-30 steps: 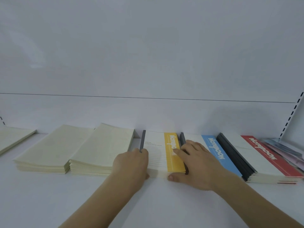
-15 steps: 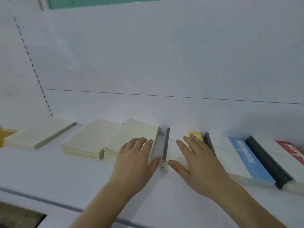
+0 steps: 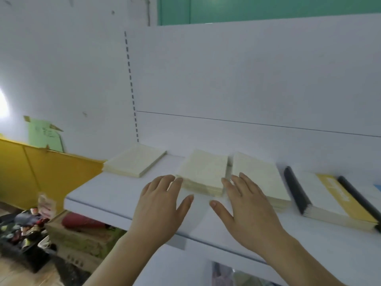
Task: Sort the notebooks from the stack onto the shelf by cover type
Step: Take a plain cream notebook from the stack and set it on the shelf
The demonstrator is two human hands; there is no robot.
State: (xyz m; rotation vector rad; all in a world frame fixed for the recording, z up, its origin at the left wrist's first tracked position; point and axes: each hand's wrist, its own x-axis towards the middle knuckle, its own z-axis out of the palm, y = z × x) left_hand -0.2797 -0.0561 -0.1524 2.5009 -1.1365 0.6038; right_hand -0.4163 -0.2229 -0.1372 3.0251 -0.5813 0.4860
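Note:
Three stacks of plain cream notebooks lie on the white shelf (image 3: 107, 195): a left stack (image 3: 134, 162), a middle stack (image 3: 203, 172) and a right stack (image 3: 259, 178). Right of them lies a stack of yellow-banded notebooks (image 3: 327, 195) with black spines. My left hand (image 3: 162, 205) is flat with spread fingers, its fingertips at the middle stack's left front corner. My right hand (image 3: 245, 205) is flat too, with its fingers lying on the right cream stack's front left part. Neither hand holds anything.
A blue-banded notebook's corner (image 3: 377, 186) peeks in at the right edge. Below the shelf on the left sit a cardboard box (image 3: 82, 242) and a dark tray of small items (image 3: 22, 230). A yellow panel (image 3: 41, 168) stands left of the shelf.
Both hands left the yellow-banded stack and moved left to the cream stacks. The view swung left, showing the shelf's end and the floor.

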